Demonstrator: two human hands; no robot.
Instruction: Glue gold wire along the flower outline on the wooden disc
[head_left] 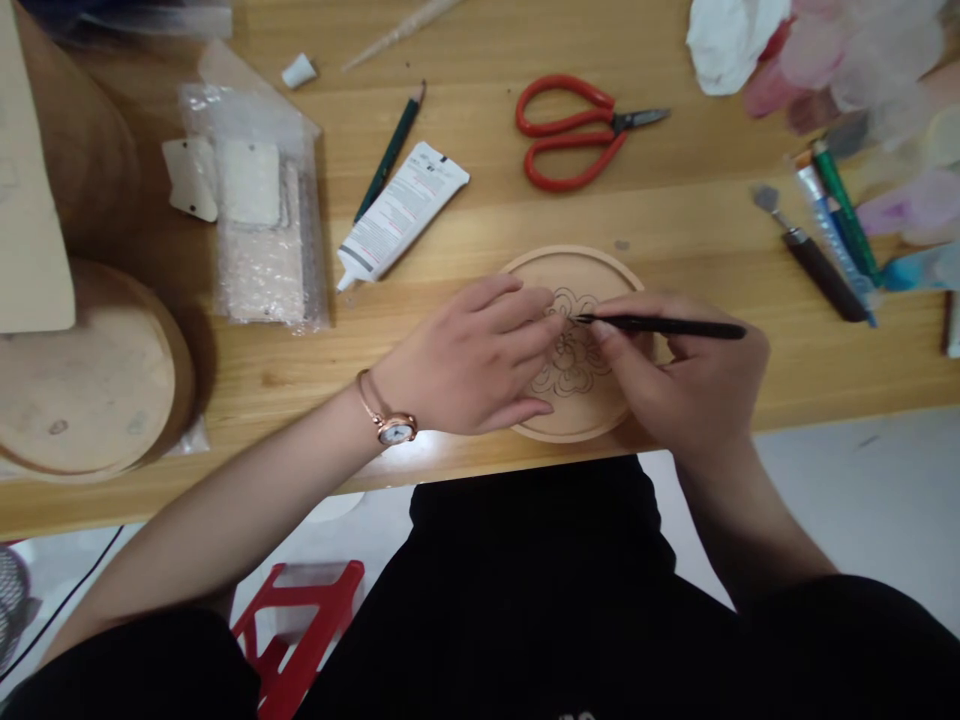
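Grips a slim black tool (675, 325) in the right hand (697, 372), pinched narrowly between thumb and fingers, with the dark tip aimed left at a flower pattern (564, 352). Can't tell from this angle about real contact between tip and surface (close enough, at least, to pass for touching). Rests the left hand (476, 358) over the left side of a round wooden disc (574, 418), palm down, with fingers stretched toward the tool's tip and the thumb lower, nearer the body. Can't tell about anything held beneath that palm. Wears a gold-coloured watch (396, 430) on the left wrist.

Has the disc flat on the wooden table (675, 220), by the near edge and straight in front of the body, with a raised rim showing and the pattern drawn in thin dark lines, partly covered by the hands.

Beyond the disc, has red-handled snips (619, 122) lying with blades to the right. Farther left, a white tube (405, 215) just beside a green pencil (390, 155), then a clear plastic packet (270, 240) of pale flat pieces. At far left, a round wooden box (82, 380); at right, a dark-handled tool (825, 272) near a green pen (847, 210).
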